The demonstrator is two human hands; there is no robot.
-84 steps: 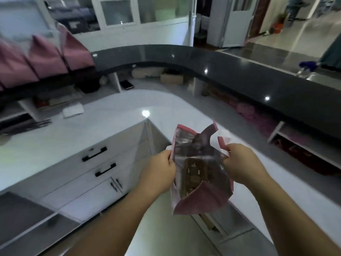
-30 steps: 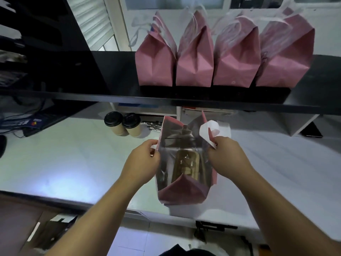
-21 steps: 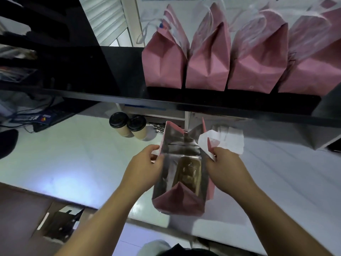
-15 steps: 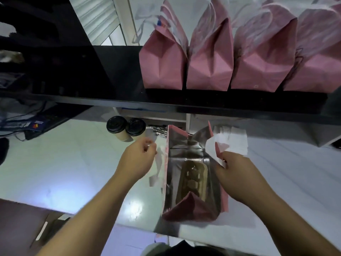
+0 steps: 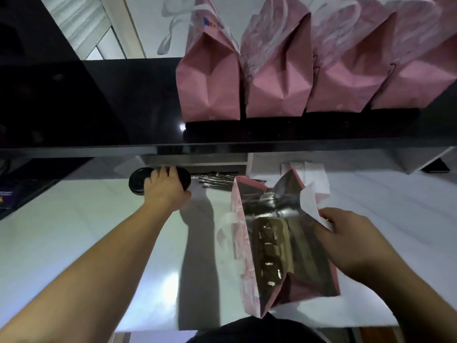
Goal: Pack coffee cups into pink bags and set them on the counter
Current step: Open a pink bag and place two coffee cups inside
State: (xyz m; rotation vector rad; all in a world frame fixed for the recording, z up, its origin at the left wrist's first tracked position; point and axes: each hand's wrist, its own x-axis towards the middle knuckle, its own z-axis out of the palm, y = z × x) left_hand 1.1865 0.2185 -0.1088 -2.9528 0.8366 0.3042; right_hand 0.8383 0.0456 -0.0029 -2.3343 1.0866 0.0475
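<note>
An open pink bag (image 5: pixel 243 256) with a silver lining stands on the white worktop (image 5: pixel 74 231), a brown cardboard cup holder (image 5: pixel 270 251) at its bottom. My right hand (image 5: pixel 348 243) grips the bag's right edge and holds the mouth apart. My left hand (image 5: pixel 165 191) reaches far left under the shelf and closes over the right one of two black-lidded coffee cups; its lid (image 5: pixel 186 179) shows beside my thumb, and the other cup (image 5: pixel 137 180) stands just to the left. The cup bodies are hidden by my hand.
Several filled pink bags (image 5: pixel 210 82) stand in a row on the black counter (image 5: pixel 99 107) above. Metal utensils (image 5: pixel 215 180) lie in the recess under it. Flat pink and white bags (image 5: pixel 315 177) lie behind the open bag. Dark items (image 5: pixel 7 194) sit at far left.
I turned to the counter and set the bag on the worktop. My left hand let go of the bag's left edge and reached left onto the coffee cups; the right hand kept its hold.
</note>
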